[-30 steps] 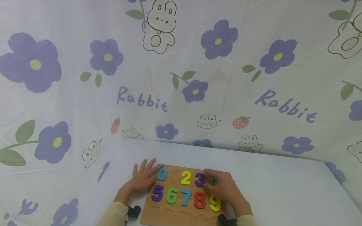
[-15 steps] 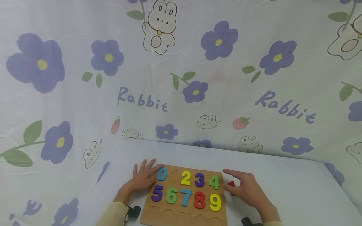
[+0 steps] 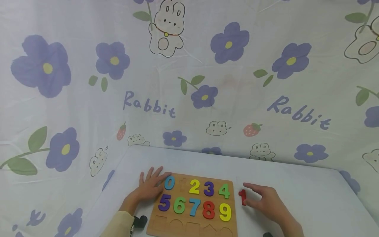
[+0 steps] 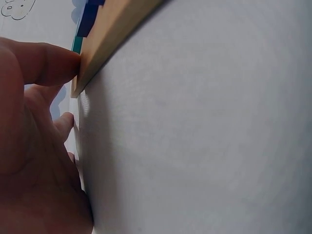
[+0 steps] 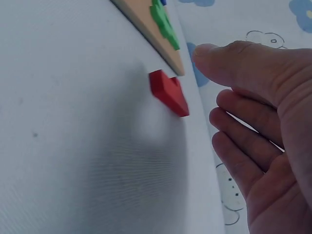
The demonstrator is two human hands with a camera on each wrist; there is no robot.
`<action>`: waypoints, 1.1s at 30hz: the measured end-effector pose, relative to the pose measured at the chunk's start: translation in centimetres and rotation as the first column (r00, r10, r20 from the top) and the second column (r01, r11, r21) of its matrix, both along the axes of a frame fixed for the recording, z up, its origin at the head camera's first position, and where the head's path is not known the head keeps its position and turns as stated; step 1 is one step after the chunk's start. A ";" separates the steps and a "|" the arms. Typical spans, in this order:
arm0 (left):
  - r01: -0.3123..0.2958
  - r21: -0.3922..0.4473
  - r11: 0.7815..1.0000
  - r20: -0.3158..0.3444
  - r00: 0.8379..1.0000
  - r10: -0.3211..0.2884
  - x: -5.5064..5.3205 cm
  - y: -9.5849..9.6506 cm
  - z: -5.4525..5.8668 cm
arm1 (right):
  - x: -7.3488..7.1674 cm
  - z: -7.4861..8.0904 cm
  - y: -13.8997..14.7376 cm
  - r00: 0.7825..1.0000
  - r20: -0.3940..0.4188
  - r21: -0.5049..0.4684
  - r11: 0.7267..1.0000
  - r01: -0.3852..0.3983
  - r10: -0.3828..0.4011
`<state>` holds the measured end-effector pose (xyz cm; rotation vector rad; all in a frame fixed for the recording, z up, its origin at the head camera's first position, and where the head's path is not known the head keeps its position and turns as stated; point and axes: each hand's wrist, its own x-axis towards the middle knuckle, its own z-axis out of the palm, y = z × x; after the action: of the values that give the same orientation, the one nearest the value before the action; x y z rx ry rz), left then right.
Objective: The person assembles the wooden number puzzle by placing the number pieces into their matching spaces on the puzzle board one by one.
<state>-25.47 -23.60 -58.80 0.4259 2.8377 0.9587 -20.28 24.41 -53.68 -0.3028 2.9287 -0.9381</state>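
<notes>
A wooden number puzzle board [image 3: 189, 199] lies on the table, with coloured digits in its two upper rows. Between the blue 0 [image 3: 169, 182] and the yellow 2 [image 3: 194, 186] is the bare 1-shaped recess [image 3: 182, 185]. My left hand [image 3: 150, 186] rests at the board's left edge, fingers spread, and in the left wrist view its thumb touches the wooden side. Off the board's right edge lies a red number 1 [image 3: 242, 197]. Over it reaches my right hand [image 3: 266, 200], thumb and forefinger apart on either side; the right wrist view shows space between hand and piece.
The green 4 [image 3: 224, 191] and yellow 9 [image 3: 225, 212] sit at the board's right side. Shaped outlines run along its front row [image 3: 193, 227]. Behind the white table [image 3: 296, 191] hangs a patterned cloth [image 3: 189, 65].
My right hand has left the green 4 and moved right, off the board to the red 1, which its fingers hid before. The left hand stays in place.
</notes>
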 end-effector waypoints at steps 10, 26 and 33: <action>0.010 -0.021 1.000 -0.001 1.000 -0.010 -0.2 -0.1 -0.2 | -0.4 -1.7 -0.3 0.999 0.037 -0.039 0.999 0.035 -0.034; 0.018 0.009 1.000 -0.006 1.000 -0.018 -0.1 -0.2 -0.1 | -0.3 -1.4 -0.7 0.998 -0.034 -0.036 0.998 0.051 -0.052; -0.010 -0.056 0.998 0.014 1.000 0.011 -0.7 -0.3 -1.0 | -0.3 1.5 -2.7 0.993 -0.118 -0.054 0.998 0.016 -0.022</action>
<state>-26.22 -23.87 -59.82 0.3974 2.8489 0.8778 -20.57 21.71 -52.21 -0.3450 3.0222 -1.0370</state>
